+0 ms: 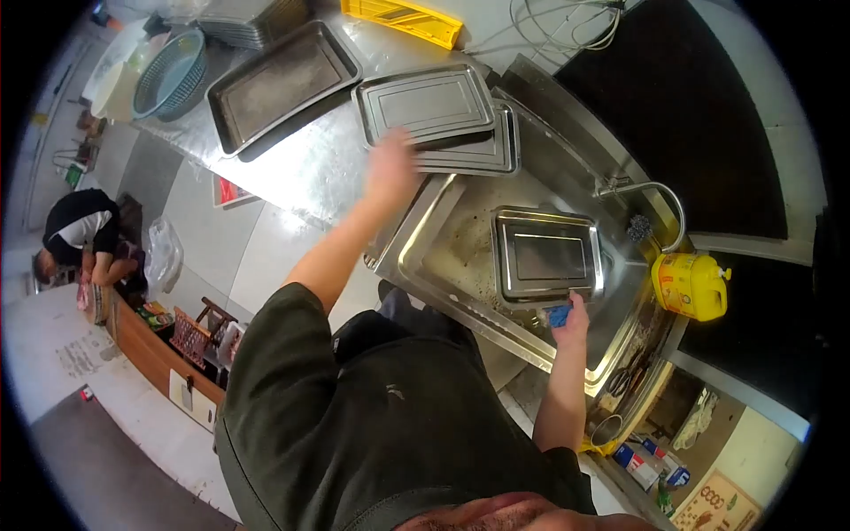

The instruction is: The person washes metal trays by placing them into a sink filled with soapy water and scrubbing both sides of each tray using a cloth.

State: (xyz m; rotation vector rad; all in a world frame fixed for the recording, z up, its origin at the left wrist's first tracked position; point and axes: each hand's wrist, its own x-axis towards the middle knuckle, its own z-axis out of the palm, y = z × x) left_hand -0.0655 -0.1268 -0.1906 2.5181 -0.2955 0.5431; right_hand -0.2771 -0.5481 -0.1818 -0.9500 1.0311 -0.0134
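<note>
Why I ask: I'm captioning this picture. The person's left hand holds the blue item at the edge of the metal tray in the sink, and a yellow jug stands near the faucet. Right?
Wrong hand: the head view shows the right hand, not the left hand, holding the blue item at the edge of the metal tray in the sink. A yellow jug does stand near the faucet.

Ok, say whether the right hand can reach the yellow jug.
Likely yes: nothing seems to stand between the right hand and the yellow jug, though the blue scrubber may need setting down first.
</note>
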